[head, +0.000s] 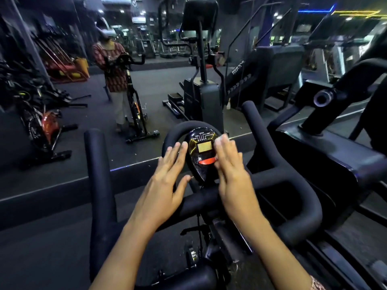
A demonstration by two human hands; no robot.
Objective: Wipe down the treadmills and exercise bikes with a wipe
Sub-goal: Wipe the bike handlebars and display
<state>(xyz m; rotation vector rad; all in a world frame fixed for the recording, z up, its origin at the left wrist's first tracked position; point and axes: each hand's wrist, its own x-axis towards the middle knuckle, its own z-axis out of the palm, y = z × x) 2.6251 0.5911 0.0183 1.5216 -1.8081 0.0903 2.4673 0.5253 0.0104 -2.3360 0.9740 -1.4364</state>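
Judging by this 1 view, the job looks somewhere in its early or middle part. Both hands are working at the black teardrop-shaped plastic console [204, 162], with its small yellow screen and red button, on the black foam-padded handlebar [282, 176] of the exercise bike. Nothing shows which surfaces are already clean, and the large black machine [326, 155] just to the right looks neither wiped nor unwiped. The left hand [165, 183] lies flat, its fingers [178, 151] straight and close together, tips at the console's left edge beside the padded loop, holding nothing. The right hand [232, 174], blurred by motion, is flat too, straight fingers [227, 155] laid along the console's right edge. A pale smudge [219, 140] at those fingertips may be the wipe pressed beneath them, but it is too blurred to tell, and no wipe shows anywhere else
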